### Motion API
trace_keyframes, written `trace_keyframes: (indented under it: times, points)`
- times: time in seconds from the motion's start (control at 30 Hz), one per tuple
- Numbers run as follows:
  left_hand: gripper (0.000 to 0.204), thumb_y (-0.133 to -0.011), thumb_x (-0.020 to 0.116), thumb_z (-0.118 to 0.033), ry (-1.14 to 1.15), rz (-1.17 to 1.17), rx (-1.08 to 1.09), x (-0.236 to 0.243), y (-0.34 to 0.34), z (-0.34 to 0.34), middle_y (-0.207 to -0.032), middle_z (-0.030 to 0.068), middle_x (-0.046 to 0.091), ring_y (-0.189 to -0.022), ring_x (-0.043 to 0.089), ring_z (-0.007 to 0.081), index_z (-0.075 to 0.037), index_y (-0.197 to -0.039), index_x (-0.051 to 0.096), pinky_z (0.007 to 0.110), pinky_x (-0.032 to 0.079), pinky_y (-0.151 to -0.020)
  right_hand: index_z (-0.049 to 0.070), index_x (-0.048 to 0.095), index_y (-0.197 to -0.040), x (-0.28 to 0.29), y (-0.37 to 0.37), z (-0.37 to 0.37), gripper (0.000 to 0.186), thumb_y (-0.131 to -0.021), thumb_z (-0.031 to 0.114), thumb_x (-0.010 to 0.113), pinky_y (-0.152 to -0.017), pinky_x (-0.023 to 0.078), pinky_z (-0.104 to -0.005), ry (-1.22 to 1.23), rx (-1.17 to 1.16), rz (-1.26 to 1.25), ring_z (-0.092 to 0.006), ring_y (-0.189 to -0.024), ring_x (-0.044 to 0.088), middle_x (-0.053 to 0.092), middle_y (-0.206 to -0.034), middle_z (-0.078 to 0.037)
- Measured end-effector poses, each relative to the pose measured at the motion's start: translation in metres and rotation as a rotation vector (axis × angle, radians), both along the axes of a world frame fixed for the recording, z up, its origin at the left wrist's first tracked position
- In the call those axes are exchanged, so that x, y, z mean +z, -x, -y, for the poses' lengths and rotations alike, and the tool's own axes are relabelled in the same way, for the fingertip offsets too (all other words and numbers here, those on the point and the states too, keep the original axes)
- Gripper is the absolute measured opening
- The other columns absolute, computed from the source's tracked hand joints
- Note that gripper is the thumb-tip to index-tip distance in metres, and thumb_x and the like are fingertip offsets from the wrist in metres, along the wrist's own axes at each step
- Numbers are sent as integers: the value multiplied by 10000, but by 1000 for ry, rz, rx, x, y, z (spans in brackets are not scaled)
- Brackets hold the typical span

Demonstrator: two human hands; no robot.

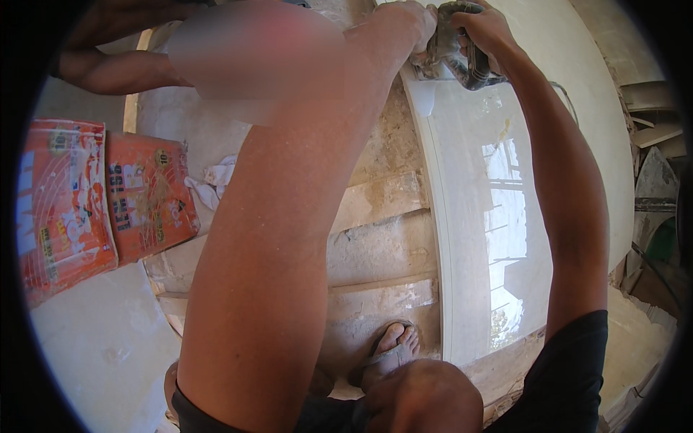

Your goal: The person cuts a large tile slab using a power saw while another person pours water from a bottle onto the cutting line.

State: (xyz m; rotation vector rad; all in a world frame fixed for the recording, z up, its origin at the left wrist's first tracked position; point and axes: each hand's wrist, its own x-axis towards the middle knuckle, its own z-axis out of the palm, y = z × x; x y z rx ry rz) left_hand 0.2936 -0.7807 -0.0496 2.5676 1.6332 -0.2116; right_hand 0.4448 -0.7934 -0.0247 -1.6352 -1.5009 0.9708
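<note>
Both my arms reach to the far edge of a large glossy pale tile (462,238). There, a dusty dark power tool with a loop handle (473,68) rests near the tile's left edge. My right hand (485,30) is closed round its handle. My left hand (410,27) grips the tool's left side, its fingers partly hidden. The tool's underside and any blade cannot be seen. A thin line runs along the tile beside its left edge, and a small whitish wet-looking patch (424,99) lies just below the tool.
Another person's forearm (123,72) reaches in at the far left, beside a blurred area. Orange printed sacks (148,191) and a crumpled white cloth (222,172) lie left. Dusty boards (382,249) lie under my sandalled foot (393,346). A trowel-like pointed blade (655,173) and scraps sit right.
</note>
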Motion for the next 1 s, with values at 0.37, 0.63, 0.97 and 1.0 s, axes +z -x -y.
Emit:
trace_keyframes:
  times: [0.37, 0.63, 0.97, 1.0]
  points:
    - [728, -831, 673, -151, 27, 5, -8, 6, -5, 10, -1404, 243, 593, -1289, 603, 344, 25, -1486, 409, 402, 514, -1070, -8, 600, -1340, 4, -3, 12, 551, -796, 40, 682, -537, 510, -339, 14, -5, 1, -172, -631, 599, 671, -854, -95]
    - [720, -850, 630, -149, 21, -19, -5, -4, -8, 8, -1430, 235, 579, -1319, 582, 338, 20, -1505, 384, 407, 495, -1095, -15, 602, -1334, 0, -6, 13, 548, -796, 49, 682, -559, 518, -334, 0, 7, -10, -169, -653, 605, 685, -892, -100]
    - [674, -855, 644, -138, 17, 37, 13, 1, -7, 21, -1404, 246, 583, -1286, 603, 353, 9, -1476, 427, 416, 503, -1080, -22, 608, -1319, 3, -7, 21, 532, -799, 58, 685, -578, 525, -332, -34, 17, 83, -174, -672, 614, 683, -883, -105]
    - [662, -856, 645, -136, 15, 43, 14, 1, -6, 23, -1390, 246, 590, -1278, 607, 355, 10, -1467, 435, 419, 509, -1071, -23, 605, -1323, 4, -6, 22, 533, -802, 58, 686, -571, 521, -332, -12, 15, 79, -174, -665, 611, 682, -877, -104]
